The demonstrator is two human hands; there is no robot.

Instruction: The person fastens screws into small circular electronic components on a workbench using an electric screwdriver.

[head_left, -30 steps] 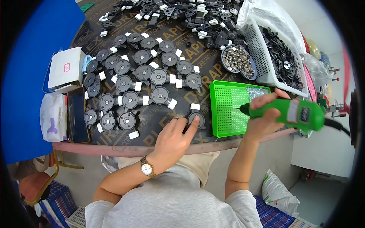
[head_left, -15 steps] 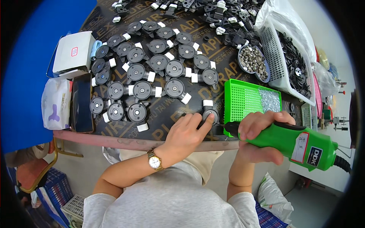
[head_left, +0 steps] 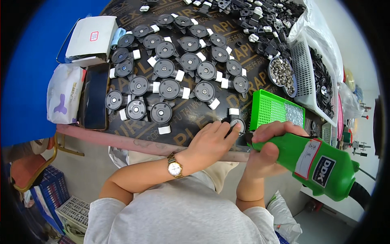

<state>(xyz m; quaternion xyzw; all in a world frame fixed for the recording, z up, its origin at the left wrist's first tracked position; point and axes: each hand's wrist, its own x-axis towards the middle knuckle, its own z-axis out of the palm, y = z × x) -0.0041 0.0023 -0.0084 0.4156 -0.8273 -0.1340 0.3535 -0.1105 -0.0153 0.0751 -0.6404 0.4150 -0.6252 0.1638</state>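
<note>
On a dark brown table (head_left: 191, 118) printed with pale lettering, the left hand (head_left: 211, 140) is pressing down on a black round part (head_left: 237, 123) with a white clip at the near edge, fingers spread flat and not closed around it, just left of a green mesh tray (head_left: 268, 109). Beside it the right hand (head_left: 266, 152) is gripping a green electric screwdriver (head_left: 313, 160), fingers wrapped tight around the body, its tip pointing toward that part; the tip itself is hidden behind the fingers. A gold wristwatch (head_left: 174, 168) is sitting on the left wrist. Rows of matching black discs (head_left: 178, 77) with white clips are covering the middle of the table. Screws (head_left: 294, 114) are lying in the green tray's far corner. A metal bowl (head_left: 282, 75) of silver pieces is standing beyond the tray, next to a white basket (head_left: 315, 77) of black parts. Loose black and white parts (head_left: 260, 20) are piling at the far end. At the left edge a black phone (head_left: 95, 95), a tissue pack (head_left: 65, 93) and a white box (head_left: 91, 38) are lying side by side. A blue wall or panel (head_left: 28, 61) is running along the left. Down below, a pale floor (head_left: 81, 162), blue crates (head_left: 53, 191) and a chair (head_left: 28, 171) are showing.
</note>
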